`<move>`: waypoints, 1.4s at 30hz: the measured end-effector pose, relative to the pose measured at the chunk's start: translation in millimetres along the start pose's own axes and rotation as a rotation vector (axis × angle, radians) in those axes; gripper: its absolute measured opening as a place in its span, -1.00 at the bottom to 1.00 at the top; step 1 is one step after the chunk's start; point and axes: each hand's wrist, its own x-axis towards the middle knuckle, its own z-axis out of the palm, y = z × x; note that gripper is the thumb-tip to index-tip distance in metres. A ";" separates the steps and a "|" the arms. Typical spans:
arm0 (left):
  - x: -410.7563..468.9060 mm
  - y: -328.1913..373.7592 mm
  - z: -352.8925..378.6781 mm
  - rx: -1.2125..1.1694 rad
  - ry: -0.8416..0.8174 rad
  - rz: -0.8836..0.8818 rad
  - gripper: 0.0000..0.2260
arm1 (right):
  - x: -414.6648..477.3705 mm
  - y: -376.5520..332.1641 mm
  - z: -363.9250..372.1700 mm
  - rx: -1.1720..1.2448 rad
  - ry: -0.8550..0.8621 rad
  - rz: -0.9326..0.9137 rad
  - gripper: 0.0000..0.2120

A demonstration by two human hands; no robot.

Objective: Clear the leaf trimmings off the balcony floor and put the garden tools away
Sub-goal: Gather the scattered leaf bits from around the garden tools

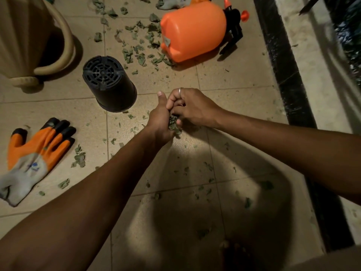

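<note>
Green leaf trimmings (140,47) lie scattered over the beige tiled floor (224,81), thickest beside an orange sprayer tank (193,30) that lies on its side at the top. My left hand (159,120) is cupped around a clump of trimmings (173,124) above the middle of the floor. My right hand (192,107) meets it from the right, its fingers curled into that clump. A black plastic pot (109,83) stands upside down just left of my hands. An orange and grey glove (37,155) lies flat at the left.
A beige watering can (29,40) with a looping handle fills the top left corner. A second glove (172,2) lies at the top edge. A dark tiled strip (283,75) and a pale raised ledge (320,75) run down the right side. My shadow covers the lower floor.
</note>
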 end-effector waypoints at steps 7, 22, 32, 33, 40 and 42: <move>-1.2 0.2 -7.0 0.280 0.099 0.044 -0.44 | -3.6 8.3 4.6 0.004 0.103 -0.065 -0.82; -2.1 11.7 -31.0 0.022 0.226 0.012 -0.45 | 23.0 61.5 -16.6 -0.779 0.033 0.027 -0.61; 4.2 13.5 -30.0 0.006 0.275 0.018 -0.50 | 13.1 56.4 -3.1 -0.831 0.045 -0.037 -0.84; 5.2 12.7 -29.7 0.007 0.275 0.019 -0.51 | 13.4 52.9 -3.2 -0.760 0.032 -0.056 -0.86; 7.4 7.7 -21.1 0.079 0.033 -0.058 -0.28 | 16.1 18.5 17.7 -0.201 0.056 -0.125 -0.97; 6.6 7.2 -18.8 0.129 0.011 -0.042 -0.29 | 17.2 18.8 21.7 -0.217 0.129 -0.126 -0.98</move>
